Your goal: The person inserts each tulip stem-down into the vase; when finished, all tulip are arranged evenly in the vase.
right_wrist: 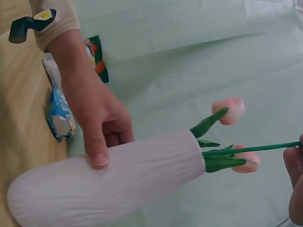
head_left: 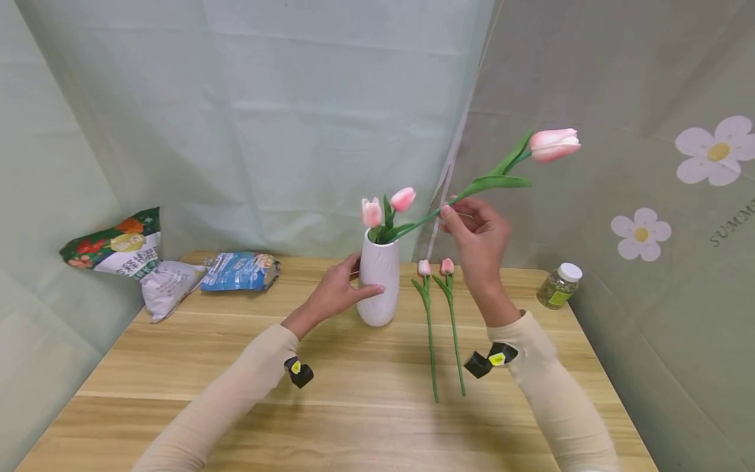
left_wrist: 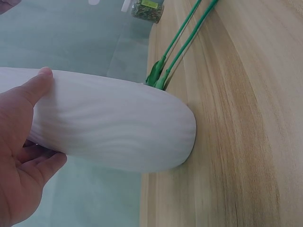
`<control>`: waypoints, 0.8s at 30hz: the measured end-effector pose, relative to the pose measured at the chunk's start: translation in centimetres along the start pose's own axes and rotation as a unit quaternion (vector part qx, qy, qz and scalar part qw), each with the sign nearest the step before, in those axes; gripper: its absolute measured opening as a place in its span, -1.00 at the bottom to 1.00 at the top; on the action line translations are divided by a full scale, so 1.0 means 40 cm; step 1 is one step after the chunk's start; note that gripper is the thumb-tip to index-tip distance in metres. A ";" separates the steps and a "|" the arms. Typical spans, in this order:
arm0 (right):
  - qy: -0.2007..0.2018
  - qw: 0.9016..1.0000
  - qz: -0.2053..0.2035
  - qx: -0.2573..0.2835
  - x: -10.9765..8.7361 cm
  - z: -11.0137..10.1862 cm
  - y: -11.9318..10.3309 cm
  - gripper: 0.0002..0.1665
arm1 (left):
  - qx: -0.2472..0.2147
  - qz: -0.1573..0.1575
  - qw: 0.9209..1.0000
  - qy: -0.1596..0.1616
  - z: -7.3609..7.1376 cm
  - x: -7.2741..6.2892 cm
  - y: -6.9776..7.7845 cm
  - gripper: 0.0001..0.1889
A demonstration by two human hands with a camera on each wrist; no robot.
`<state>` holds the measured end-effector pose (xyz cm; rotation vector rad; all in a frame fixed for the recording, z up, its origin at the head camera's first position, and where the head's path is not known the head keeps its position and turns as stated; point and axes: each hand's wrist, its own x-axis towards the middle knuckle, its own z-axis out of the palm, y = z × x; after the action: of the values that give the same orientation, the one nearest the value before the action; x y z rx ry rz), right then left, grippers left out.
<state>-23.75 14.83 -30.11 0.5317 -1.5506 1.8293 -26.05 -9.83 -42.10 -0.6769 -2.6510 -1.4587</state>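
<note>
A white ribbed vase (head_left: 379,282) stands upright on the table, with two pink tulips (head_left: 371,213) in its mouth. My left hand (head_left: 337,288) grips the vase's side, thumb across the front and fingers behind, as the left wrist view also shows. In my right hand (head_left: 480,236) a third pink tulip (head_left: 554,145) is pinched by its green stem between thumb and fingers. Its bloom points up and right, while the stem's lower end (right_wrist: 222,152) reaches the vase mouth. Two more tulips (head_left: 447,267) lie side by side on the table, right of the vase.
At the back left of the wooden table (head_left: 330,419) are a blue packet (head_left: 236,272) and a green-and-white bag (head_left: 126,246) leaning on the curtain. A white-lidded jar (head_left: 559,286) stands near the right edge. Fabric curtains (head_left: 283,118) rise close behind the table.
</note>
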 end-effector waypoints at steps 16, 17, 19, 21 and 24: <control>-0.049 0.997 0.002 -0.057 -0.062 0.051 0.064 -0.85 | -0.006 0.012 1.000 0.005 0.003 0.000 -0.002 -0.14; -0.053 0.997 0.002 -0.058 -0.064 0.053 0.067 -0.85 | -0.006 0.013 1.000 0.005 0.003 0.001 -0.003 -0.14; -0.063 0.996 -0.002 -0.067 -0.067 0.056 0.073 -0.85 | -0.006 0.014 1.000 0.005 0.002 0.000 -0.003 -0.14; -0.070 0.994 -0.002 -0.081 -0.071 0.058 0.077 -0.85 | -0.008 0.015 1.000 0.006 0.002 0.000 -0.003 -0.15; -0.078 0.991 0.002 -0.105 -0.074 0.059 0.085 -0.85 | -0.009 0.015 1.000 0.007 0.002 -0.001 -0.002 -0.16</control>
<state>-24.38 11.64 -34.01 0.5832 -1.8255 1.6338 -26.05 -9.83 -42.22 -0.7018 -2.6088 -1.4764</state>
